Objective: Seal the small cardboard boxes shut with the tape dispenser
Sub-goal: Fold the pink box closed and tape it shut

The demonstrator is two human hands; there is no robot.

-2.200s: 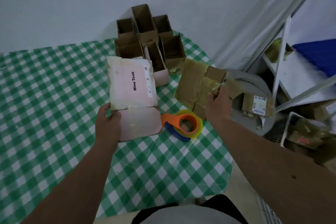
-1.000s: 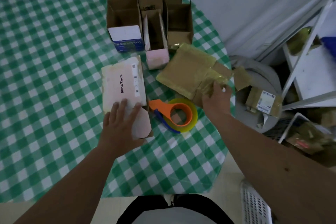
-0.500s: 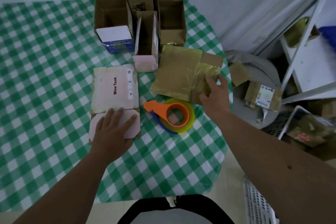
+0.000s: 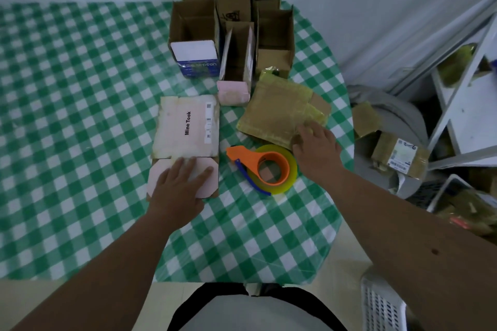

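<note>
A flat pink box (image 4: pixel 187 126) labelled "Mine Took" lies on the green checked tablecloth (image 4: pixel 80 115). My left hand (image 4: pixel 180 185) rests flat with straight fingers on its near pink flap. To its right lies the orange tape dispenser (image 4: pixel 265 169) with a yellowish tape roll and a blue blade guard. Beyond the dispenser sits a flattened brown box (image 4: pixel 279 113) covered in yellowish tape. My right hand (image 4: pixel 316 146) lies on that box's near right corner, fingers loosely bent over the edge; it does not touch the dispenser.
Several open brown cardboard boxes (image 4: pixel 234 16) stand at the back of the table, one with a blue and white front (image 4: pixel 197 60), one pink (image 4: pixel 232 95). Taped parcels (image 4: pixel 398 154) sit on a grey stool at the right. A white shelf frame (image 4: pixel 462 105) and white basket (image 4: pixel 382 303) flank the table's right edge.
Both boxes were lowered from the air onto the table. My left hand went from gripping the pink box to lying flat on its flap; my right hand slid to the brown box's near corner.
</note>
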